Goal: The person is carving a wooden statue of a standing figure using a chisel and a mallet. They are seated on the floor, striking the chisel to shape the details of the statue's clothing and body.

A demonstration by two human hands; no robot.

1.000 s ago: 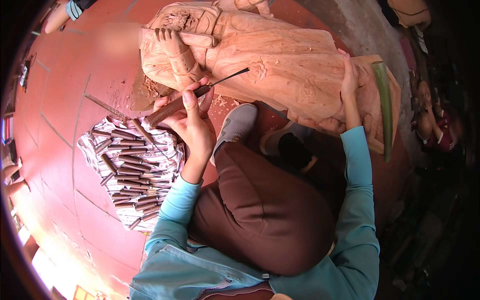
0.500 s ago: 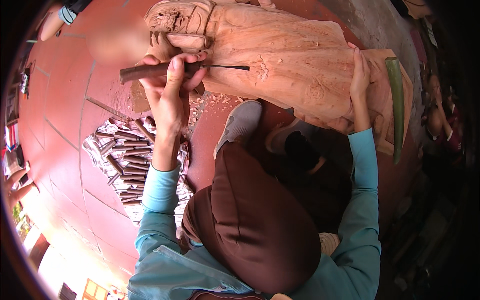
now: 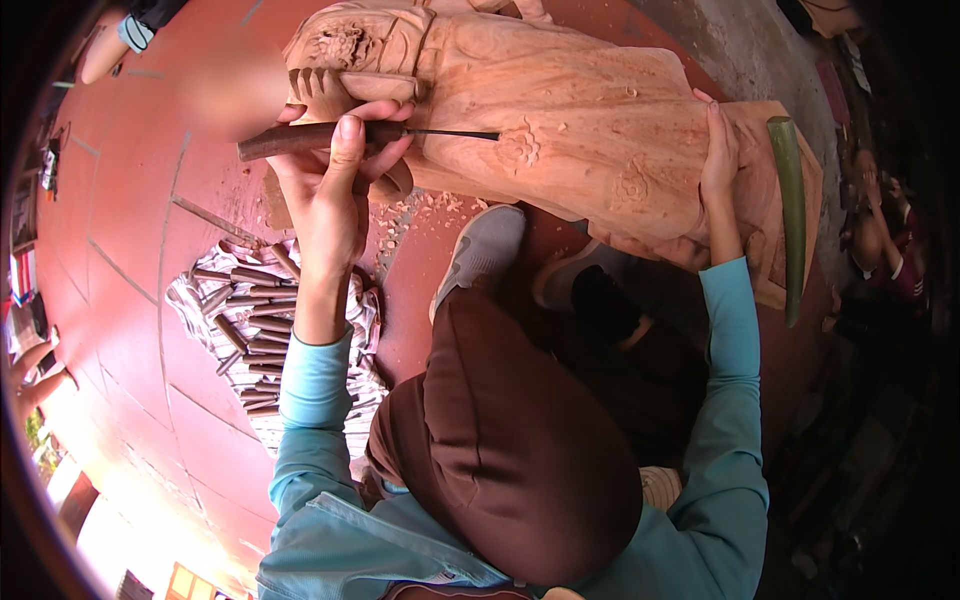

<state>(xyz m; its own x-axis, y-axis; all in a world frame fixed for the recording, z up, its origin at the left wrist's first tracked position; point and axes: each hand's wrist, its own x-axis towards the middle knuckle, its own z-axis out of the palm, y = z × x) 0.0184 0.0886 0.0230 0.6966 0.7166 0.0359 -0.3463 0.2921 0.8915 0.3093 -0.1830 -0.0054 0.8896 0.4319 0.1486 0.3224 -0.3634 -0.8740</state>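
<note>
A large pale wooden statue lies on its side across the red tiled floor. My left hand grips a chisel by its dark wooden handle. The thin metal blade points right and its tip rests on the statue's carved surface near a small flower relief. My right hand lies flat against the statue's right part, near its base, fingers spread. Both sleeves are teal.
Several wooden-handled chisels lie on a white cloth on the floor at my left. Wood chips are scattered under the statue. A green stick leans by the statue's base. My grey shoe sits below the carving. Another person's arm shows at top left.
My left hand has lifted the chisel from near the floor to the statue and turned it level, its blade now pointing right onto the carving. My right hand stayed on the statue.
</note>
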